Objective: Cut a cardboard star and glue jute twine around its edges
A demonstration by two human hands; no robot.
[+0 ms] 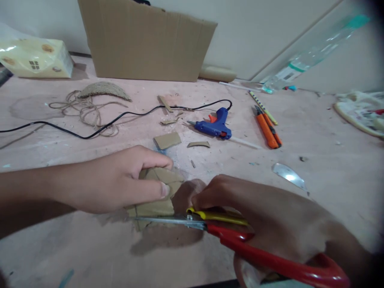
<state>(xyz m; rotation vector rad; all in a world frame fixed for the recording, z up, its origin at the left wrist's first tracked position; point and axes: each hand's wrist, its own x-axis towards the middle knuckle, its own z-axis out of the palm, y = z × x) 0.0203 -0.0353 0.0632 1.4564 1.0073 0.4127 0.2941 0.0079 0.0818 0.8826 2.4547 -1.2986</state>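
A pale pink table (339, 168) fills most of the view, marked with stains and scraps; at its back stands a large cardboard sheet (147, 44) against the wall. The right hand (255, 212) comes in from the right and is closed around the scissors (270, 258), which have red and yellow handles; the left hand (117, 182) reaches in from the left, clenched on the small cardboard piece (159, 204) with its thumb pressed on top. That piece is at the front centre, between the hands, with the scissor blades across its near edge; dark lines are drawn on it.

A clear bottle (312, 60) leans at the back right; a yellow tissue pack (36, 60) sits at the back left; a round-edged item (357, 116) is at the far right, its contents too blurred to name. A blue glue gun (214, 128) lies beyond the hands, its black cord (129, 113) running off to the left, over loose twine (90, 114); a curved woven piece (105, 90) rests by the twine. Orange-handled tools (267, 130) lie right of the glue gun, near a shiny metal piece (288, 175); the smallest things are cardboard scraps (167, 141) near the glue gun's tip.
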